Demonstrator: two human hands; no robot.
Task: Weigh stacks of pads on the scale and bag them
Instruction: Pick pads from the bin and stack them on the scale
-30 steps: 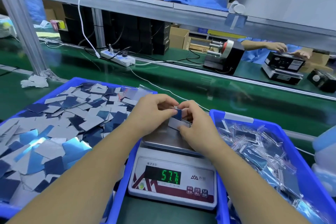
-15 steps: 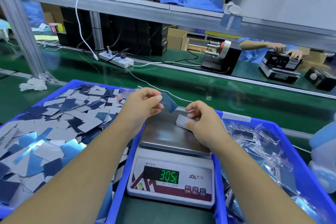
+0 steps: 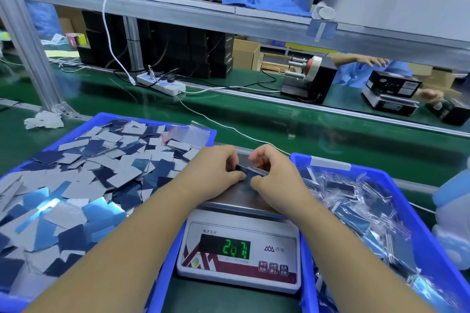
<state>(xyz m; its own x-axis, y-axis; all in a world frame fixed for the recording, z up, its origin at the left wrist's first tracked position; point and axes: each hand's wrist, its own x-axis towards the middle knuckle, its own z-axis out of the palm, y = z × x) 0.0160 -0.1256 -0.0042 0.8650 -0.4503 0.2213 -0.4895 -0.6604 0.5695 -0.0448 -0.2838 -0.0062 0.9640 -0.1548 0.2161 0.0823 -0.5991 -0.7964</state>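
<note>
Nearest, the scale [image 3: 239, 256] sits on the green counter [image 3: 254, 119] between two blue bins, its green display lit; the digits are hard to read surely. Above its steel pan, the left hand [image 3: 216, 173] and right hand [image 3: 276, 178] meet, each with a grip curled shut on the same small stack of pads [image 3: 250, 171], pinched at its two ends just over the pan. Whether the stack rests on the pan is unclear.

My worry: any hand weight on the stack or pan would falsify the reading, and a loose pinch could let thin pads fan out or slide off.

As for looks, the pads are thin, flat rectangles, dark blue and glossy on one face, pale grey on the other. The left bin [image 3: 152, 119] holds a loose heap of them; the right bin [image 3: 432, 223] holds stacks in clear bags.
</note>
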